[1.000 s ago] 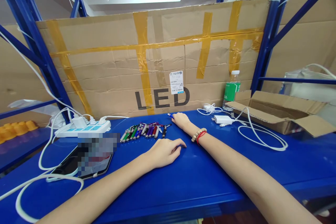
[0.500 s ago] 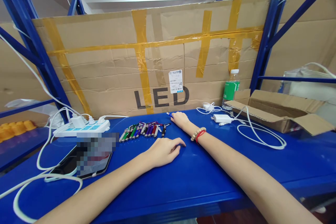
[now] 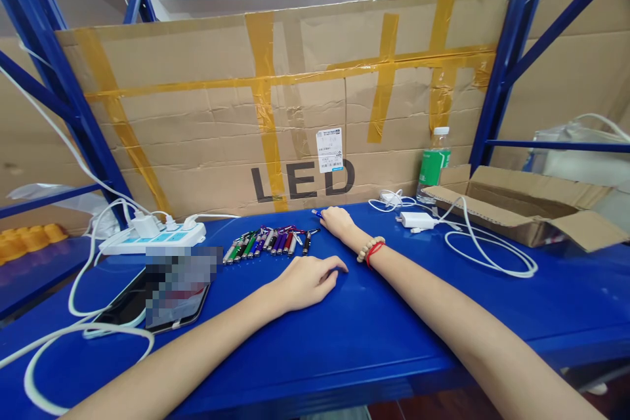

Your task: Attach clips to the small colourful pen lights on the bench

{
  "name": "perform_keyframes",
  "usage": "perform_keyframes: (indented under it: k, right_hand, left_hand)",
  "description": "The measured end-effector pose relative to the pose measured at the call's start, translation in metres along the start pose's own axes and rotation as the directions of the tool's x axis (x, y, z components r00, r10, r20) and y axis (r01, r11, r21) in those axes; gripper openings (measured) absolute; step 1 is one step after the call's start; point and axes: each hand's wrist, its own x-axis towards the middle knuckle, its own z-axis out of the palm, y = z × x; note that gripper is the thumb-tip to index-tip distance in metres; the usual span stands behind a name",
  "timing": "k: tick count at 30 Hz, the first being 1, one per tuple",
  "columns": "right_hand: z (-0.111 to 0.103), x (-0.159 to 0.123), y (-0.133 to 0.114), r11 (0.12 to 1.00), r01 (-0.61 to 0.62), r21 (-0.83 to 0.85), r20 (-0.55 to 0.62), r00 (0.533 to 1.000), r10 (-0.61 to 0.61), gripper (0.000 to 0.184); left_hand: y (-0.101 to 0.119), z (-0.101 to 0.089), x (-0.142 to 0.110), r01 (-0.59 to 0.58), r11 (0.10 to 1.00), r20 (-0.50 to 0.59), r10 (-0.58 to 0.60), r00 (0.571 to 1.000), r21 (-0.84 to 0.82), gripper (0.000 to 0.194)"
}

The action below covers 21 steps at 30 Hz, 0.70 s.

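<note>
We're up on my head, facing forward and down, close above my forearms (image 3: 433,298), looking across the blue tabletop (image 3: 364,341) to the cardboard wall (image 3: 207,128).

At twelve o'clock the cardboard (image 3: 211,123) is brown with amber tape (image 3: 262,46) stripes, at six the tabletop (image 3: 364,335) blue, at three the bottle label (image 3: 433,167) green, at seven-thirty the tubes (image 3: 282,243) purple, green, red and silver.

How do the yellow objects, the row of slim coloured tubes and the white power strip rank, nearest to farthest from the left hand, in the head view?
From the left hand:
1. Row of slim coloured tubes, just beyond it, slightly left.
2. White power strip, farther left, toward the cardboard.
3. Yellow objects, at the far left edge.
</note>
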Motion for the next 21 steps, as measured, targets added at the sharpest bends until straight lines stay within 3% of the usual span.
perform_keyframes:
  k: [21]
  right_hand:
    - [0.0046, -0.0001, 0.0004, 0.999, -0.042, 0.017, -0.023, 0.999, 0.042, 0.026]
  left_hand:
    - [-0.0020, 0.0032, -0.0002, -0.009, 1.000, -0.017, 0.009, 1.000, 0.000, 0.028]
